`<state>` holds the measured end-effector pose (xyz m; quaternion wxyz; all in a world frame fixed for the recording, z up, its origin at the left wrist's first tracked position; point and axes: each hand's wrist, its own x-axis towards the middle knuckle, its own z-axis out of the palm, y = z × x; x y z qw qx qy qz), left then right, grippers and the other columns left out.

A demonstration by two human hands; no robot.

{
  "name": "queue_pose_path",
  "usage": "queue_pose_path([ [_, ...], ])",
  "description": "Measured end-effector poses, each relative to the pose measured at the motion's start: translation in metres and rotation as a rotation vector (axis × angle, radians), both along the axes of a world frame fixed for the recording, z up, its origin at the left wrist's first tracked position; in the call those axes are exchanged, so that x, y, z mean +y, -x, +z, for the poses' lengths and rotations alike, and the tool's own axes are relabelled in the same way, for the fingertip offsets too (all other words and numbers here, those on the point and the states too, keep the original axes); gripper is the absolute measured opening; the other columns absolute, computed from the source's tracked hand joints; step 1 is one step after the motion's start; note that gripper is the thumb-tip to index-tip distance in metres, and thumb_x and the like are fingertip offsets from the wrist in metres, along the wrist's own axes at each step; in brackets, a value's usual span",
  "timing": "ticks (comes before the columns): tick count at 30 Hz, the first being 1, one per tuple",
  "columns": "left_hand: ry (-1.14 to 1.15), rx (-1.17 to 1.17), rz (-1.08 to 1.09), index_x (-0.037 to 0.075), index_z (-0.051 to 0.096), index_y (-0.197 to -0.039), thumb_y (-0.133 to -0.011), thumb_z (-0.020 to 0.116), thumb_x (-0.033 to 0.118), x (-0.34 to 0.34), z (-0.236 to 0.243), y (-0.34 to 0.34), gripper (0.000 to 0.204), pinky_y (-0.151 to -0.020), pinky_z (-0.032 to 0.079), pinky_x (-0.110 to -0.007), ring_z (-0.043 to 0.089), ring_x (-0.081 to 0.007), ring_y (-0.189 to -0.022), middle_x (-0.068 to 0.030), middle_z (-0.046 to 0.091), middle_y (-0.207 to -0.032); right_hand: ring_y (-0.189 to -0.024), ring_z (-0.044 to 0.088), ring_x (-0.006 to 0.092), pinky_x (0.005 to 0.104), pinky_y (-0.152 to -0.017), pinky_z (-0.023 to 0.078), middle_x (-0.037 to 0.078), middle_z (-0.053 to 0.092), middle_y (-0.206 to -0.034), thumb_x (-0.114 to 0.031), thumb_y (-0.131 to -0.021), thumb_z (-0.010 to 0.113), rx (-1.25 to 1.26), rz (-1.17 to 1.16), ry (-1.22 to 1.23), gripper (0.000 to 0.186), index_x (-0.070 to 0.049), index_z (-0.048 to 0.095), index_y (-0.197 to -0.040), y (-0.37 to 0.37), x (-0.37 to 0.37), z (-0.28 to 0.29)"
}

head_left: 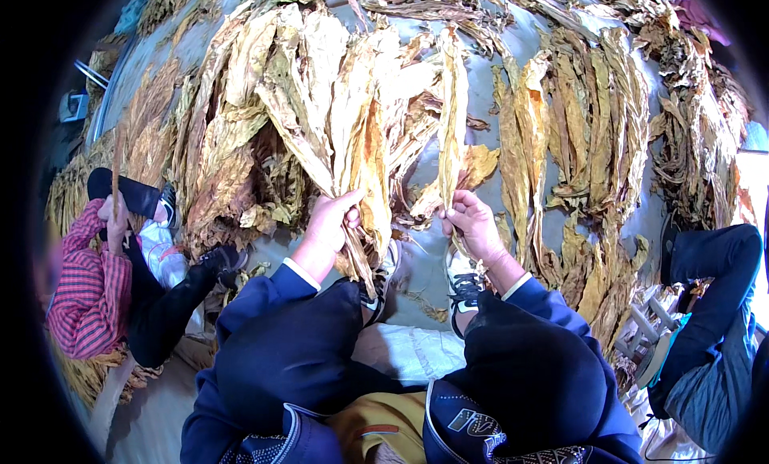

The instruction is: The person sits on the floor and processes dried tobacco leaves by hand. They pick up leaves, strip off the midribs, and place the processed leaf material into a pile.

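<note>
My left hand is closed round the stem ends of a bunch of dried tobacco leaves. Pale yellow-brown blades fan away from it toward the far side, and some stem ends hang below the fist. In my right hand, thumb and fingers pinch the narrow end of one long dried tobacco leaf, which stretches straight away from me. Beside that leaf lies a broader orange-brown leaf. Both hands are above my shoes, apart from each other.
Heaps of dried leaves cover the grey sheet on both sides. At left a person in a checked shirt holds a thin stalk-like piece. Another person's bent legs are at right, near a grey slatted stool.
</note>
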<state>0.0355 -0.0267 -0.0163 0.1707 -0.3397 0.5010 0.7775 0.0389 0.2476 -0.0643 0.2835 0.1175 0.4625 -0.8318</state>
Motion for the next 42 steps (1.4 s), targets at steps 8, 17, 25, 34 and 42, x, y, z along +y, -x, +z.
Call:
queue_pose_path([
  [8, 0.034, -0.018, 0.035, 0.004, 0.059, -0.096, -0.085, 0.069, 0.006, -0.013, 0.002, -0.006, 0.015, -0.040, 0.035, -0.022, 0.046, -0.0076, -0.044, 0.0018, 0.054, -0.065, -0.065, 0.057, 0.0088, 0.0217, -0.060, 0.047, 0.005, 0.064, -0.082, 0.001, -0.092, 0.056, 0.167, -0.191, -0.352, 0.016, 0.001, 0.056, -0.108, 0.005, 0.035, 0.031],
  [17, 0.007, -0.010, -0.001, 0.005, 0.058, -0.101, -0.085, 0.069, 0.006, -0.015, -0.007, -0.005, 0.020, -0.043, 0.036, -0.021, 0.046, -0.0067, -0.050, 0.0027, 0.055, -0.074, -0.079, 0.065, 0.0337, 0.0421, -0.073, 0.051, 0.018, 0.066, -0.091, -0.007, -0.086, 0.057, 0.292, -0.242, -1.635, 0.020, -0.006, 0.065, -0.104, -0.012, 0.143, -0.011],
  [25, 0.023, -0.041, -0.012, 0.006, 0.058, -0.106, -0.086, 0.069, 0.007, -0.012, -0.007, -0.005, 0.022, -0.043, 0.036, -0.022, 0.045, -0.0071, -0.049, 0.0027, 0.054, -0.073, -0.095, 0.061, 0.0410, 0.0477, -0.082, 0.050, 0.024, 0.063, -0.100, -0.006, -0.085, 0.054, 0.484, 0.077, -1.511, 0.033, -0.007, 0.062, -0.117, -0.019, 0.172, -0.032],
  [34, -0.050, -0.002, -0.015, 0.000, 0.056, -0.104, -0.087, 0.066, 0.004, -0.015, -0.002, -0.010, 0.020, -0.046, 0.044, -0.025, 0.056, -0.0116, -0.056, -0.0033, 0.057, -0.072, -0.102, 0.059, 0.0388, 0.0460, -0.085, 0.050, 0.021, 0.058, -0.111, -0.013, -0.084, 0.061, 0.311, 0.188, -1.754, 0.035, -0.005, 0.055, -0.117, -0.017, 0.146, -0.016],
  [42, -0.136, 0.012, -0.154, -0.004, 0.061, -0.104, -0.086, 0.067, 0.005, 0.006, 0.004, -0.005, 0.021, -0.057, 0.056, -0.030, 0.065, -0.0194, -0.062, -0.0111, 0.067, -0.082, -0.092, 0.064, 0.0191, 0.0308, -0.080, 0.052, 0.013, 0.065, -0.104, -0.014, -0.088, 0.066, 0.500, 0.198, -0.786, 0.034, 0.002, 0.057, -0.117, 0.005, 0.018, 0.041],
])
